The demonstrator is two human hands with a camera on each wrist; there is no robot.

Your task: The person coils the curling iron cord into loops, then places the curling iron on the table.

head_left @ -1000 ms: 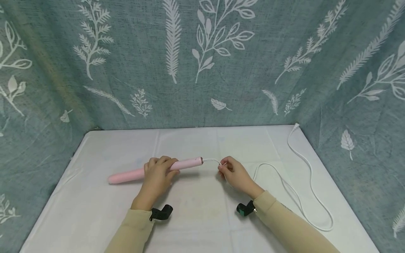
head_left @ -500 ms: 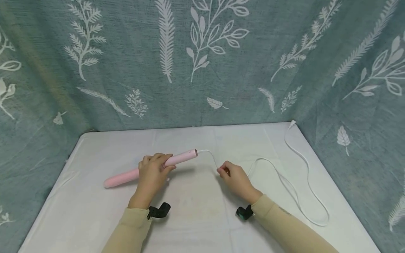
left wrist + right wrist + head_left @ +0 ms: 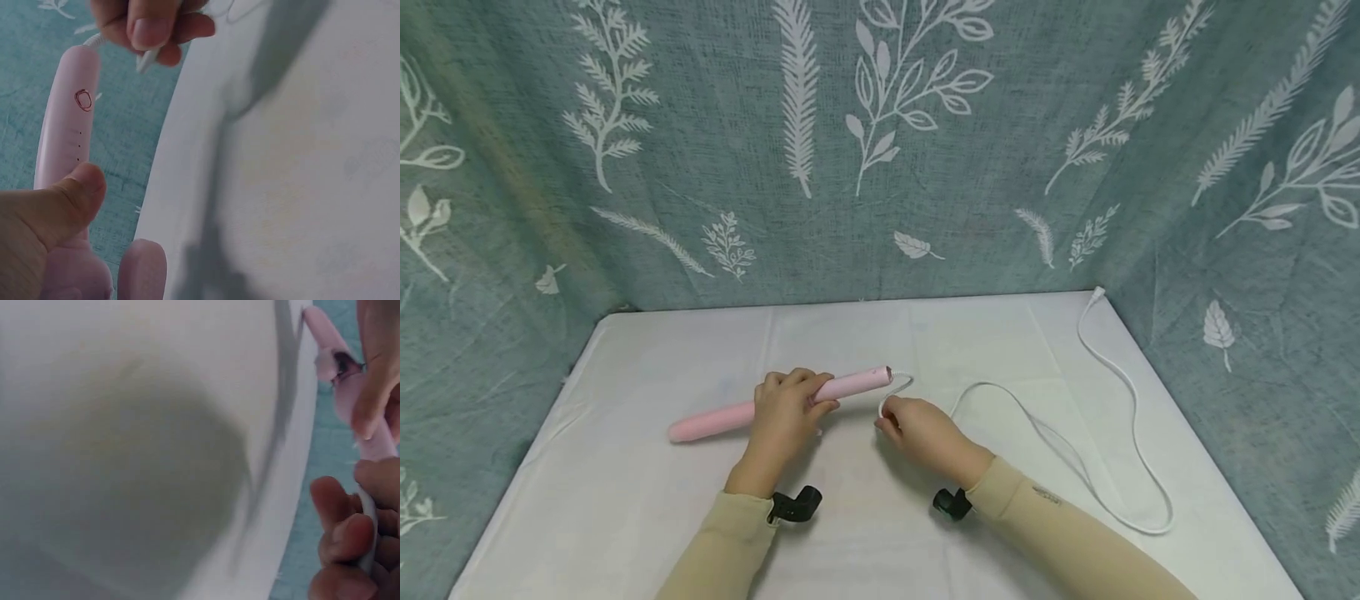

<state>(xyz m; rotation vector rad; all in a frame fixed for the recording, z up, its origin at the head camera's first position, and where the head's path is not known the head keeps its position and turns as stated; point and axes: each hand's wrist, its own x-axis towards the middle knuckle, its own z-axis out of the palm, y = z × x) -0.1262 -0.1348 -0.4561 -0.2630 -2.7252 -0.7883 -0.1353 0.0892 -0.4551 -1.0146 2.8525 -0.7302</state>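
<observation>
Your left hand (image 3: pixel 790 408) grips the pink wand (image 3: pixel 715 419) — your right hand (image 3: pixel 917 433) pinches its white cord (image 3: pixel 1060 450) near the base. It looks like winding is starting; next, loop that cord round the barrel.

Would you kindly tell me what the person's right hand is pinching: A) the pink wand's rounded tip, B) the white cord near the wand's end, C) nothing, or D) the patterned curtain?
B: the right hand pinches the white cord just beside the pink wand.
</observation>
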